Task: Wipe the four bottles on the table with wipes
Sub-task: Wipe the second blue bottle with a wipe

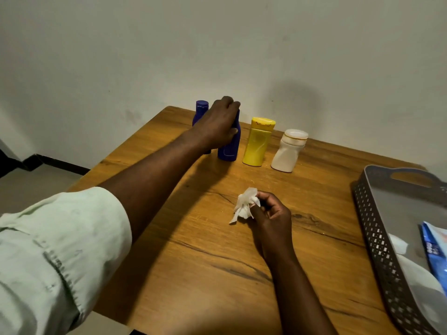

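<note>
Plain off-white wall behind; orange-brown wood-grain tabletop (198,250) set against it, dark skirting and pale floor visible at far left.

Head view, contents:

Four bottles in a row along the far edge, all upright. From the left: small dark blue plastic bottle with screw cap (201,111), largely hidden behind the wrist; taller dark blue plastic bottle (229,146), its top covered by the hand; yellow plastic bottle with flat yellow flip cap (258,142); squat cream-white plastic bottle with wide pale lid (289,151), leaning slightly. The yellow and cream-white bottles stand near each other, not touching.

Left hand (221,124), arm extended from a rolled pale green shirt sleeve (60,250): grip clamped round the upper part of the taller dark blue bottle, fingers over its neck, thumb against its side. The bottle's base rests on the tabletop.

Right hand (271,216), mid-tabletop, well short of the bottle row: grip pinched together on a crumpled white wipe (244,205), which hangs from the fingertips towards the wood.

Dark grey perforated plastic tray with cut-out handle (377,243) at the right edge. Inside: a blue wipes packet (435,250), partly out of frame, and loose white sheets (411,269) beside it.
</note>
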